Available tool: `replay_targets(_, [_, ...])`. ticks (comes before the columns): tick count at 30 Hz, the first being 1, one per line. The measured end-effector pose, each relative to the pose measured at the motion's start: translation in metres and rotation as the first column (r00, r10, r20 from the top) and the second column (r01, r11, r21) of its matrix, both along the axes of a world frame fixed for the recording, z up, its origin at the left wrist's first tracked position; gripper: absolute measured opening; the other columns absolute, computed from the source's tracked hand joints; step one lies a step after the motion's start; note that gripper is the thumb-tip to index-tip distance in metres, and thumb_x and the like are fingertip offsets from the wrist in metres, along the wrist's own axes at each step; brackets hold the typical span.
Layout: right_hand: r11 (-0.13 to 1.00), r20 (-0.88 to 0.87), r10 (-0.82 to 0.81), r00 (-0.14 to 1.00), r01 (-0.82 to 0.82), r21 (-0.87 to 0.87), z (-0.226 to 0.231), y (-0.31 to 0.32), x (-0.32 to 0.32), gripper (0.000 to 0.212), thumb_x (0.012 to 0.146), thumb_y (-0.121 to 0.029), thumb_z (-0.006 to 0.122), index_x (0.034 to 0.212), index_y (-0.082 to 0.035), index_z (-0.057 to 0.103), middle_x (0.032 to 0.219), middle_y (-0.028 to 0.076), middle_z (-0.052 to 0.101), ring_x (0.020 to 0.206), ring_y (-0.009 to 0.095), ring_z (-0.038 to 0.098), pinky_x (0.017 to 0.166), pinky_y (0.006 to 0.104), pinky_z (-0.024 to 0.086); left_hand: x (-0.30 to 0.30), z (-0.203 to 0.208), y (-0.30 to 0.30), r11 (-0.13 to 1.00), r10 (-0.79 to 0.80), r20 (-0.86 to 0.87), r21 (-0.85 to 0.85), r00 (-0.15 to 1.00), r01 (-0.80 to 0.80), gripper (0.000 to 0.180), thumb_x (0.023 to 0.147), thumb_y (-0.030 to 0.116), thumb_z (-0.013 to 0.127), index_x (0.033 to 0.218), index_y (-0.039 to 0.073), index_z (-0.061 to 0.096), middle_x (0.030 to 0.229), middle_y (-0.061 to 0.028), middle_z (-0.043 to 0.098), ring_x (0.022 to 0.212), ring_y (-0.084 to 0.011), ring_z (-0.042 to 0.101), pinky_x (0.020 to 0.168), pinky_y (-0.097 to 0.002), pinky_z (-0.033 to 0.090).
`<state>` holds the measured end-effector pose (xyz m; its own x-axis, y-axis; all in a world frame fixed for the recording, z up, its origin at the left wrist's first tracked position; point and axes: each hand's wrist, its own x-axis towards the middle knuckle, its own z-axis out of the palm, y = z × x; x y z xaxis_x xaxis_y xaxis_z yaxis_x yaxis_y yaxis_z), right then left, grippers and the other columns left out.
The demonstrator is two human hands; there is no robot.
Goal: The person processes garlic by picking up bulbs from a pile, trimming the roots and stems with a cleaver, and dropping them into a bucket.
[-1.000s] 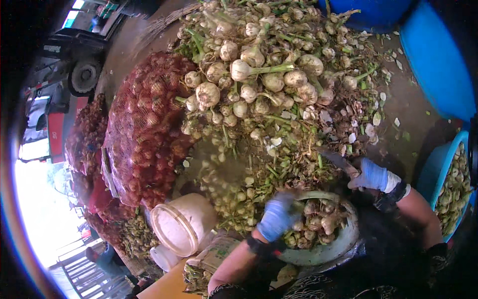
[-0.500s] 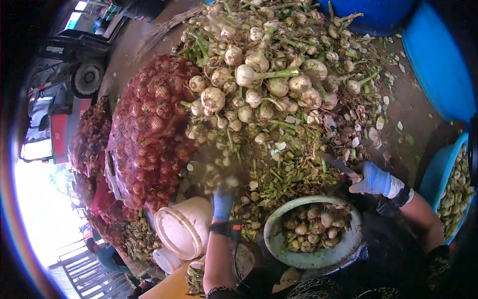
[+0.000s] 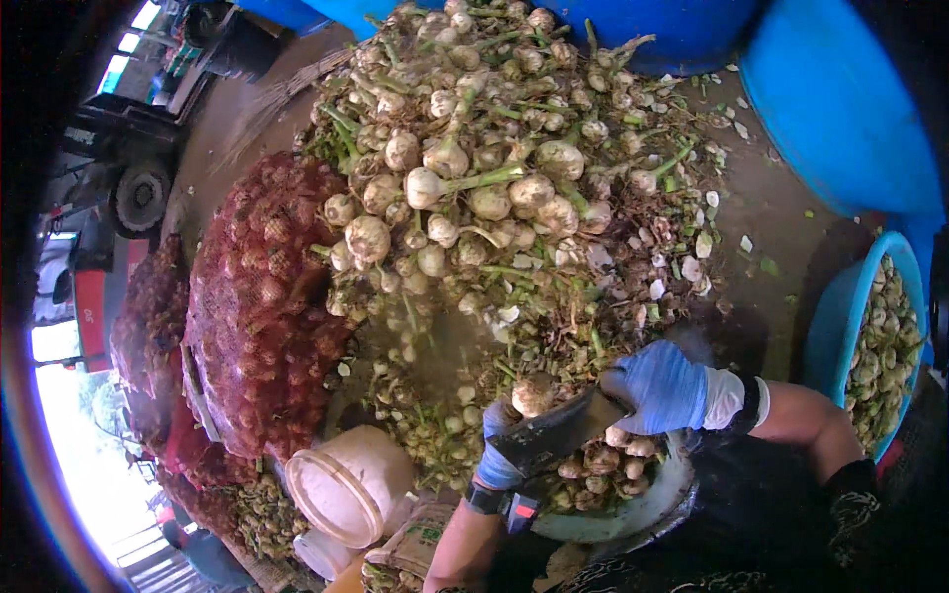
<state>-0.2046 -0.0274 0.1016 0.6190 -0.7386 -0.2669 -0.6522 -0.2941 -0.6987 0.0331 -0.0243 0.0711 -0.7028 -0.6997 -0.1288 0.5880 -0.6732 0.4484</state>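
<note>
My left hand, in a blue glove, is closed around a garlic bulb that shows above its fingers. My right hand, gloved in blue too, grips a knife with a broad dark blade. The blade lies across the front of my left hand, just below the bulb, and hides part of the fingers. Whether its edge touches the stem cannot be seen. Beneath both hands is a pale basin with several trimmed bulbs in it.
A large heap of garlic spreads ahead, with cut stems and peel around it. Red mesh sacks of bulbs stand left, beside a white bucket. A blue tub of garlic sits right; big blue containers stand farther back.
My left hand has come from the heap's near edge toward the basin, with a garlic bulb in it. My right hand has brought the knife leftward to meet it. The view has shifted slightly.
</note>
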Motion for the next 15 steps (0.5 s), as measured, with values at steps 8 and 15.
replay_targets(8, [0.979, 0.019, -0.192, 0.981, 0.190, 0.069, -0.011, 0.008, -0.024, 0.035, 0.070, -0.041, 0.065, 0.085, -0.009, 0.062, 0.073, 0.015, 0.061, 0.068, 0.036, 0.062, 0.058, 0.0453, 0.049, 0.052, -0.017, 0.024, 0.893, 0.077, 0.976, -0.158, 0.202, 0.421, 0.043, 0.091, 0.033, 0.050, 0.116, -0.001, 0.056, 0.113, -0.0080, 0.062, 0.101, -0.0235, 0.061, 0.089, -0.0376, 0.048])
replay_targets(15, [0.942, -0.008, -0.335, 0.942, 0.335, 0.015, -0.039, 0.025, -0.045, 0.028, 0.065, -0.030, 0.068, 0.079, -0.006, 0.065, 0.068, 0.017, 0.061, 0.064, 0.037, 0.060, 0.058, 0.0428, 0.049, 0.179, -0.024, -0.017, 0.513, 0.276, 0.711, 0.460, -0.647, 0.725, 0.052, 0.070, 0.049, 0.072, 0.103, 0.011, 0.062, 0.090, -0.0186, 0.066, 0.080, -0.0344, 0.064, 0.070, -0.0419, 0.051])
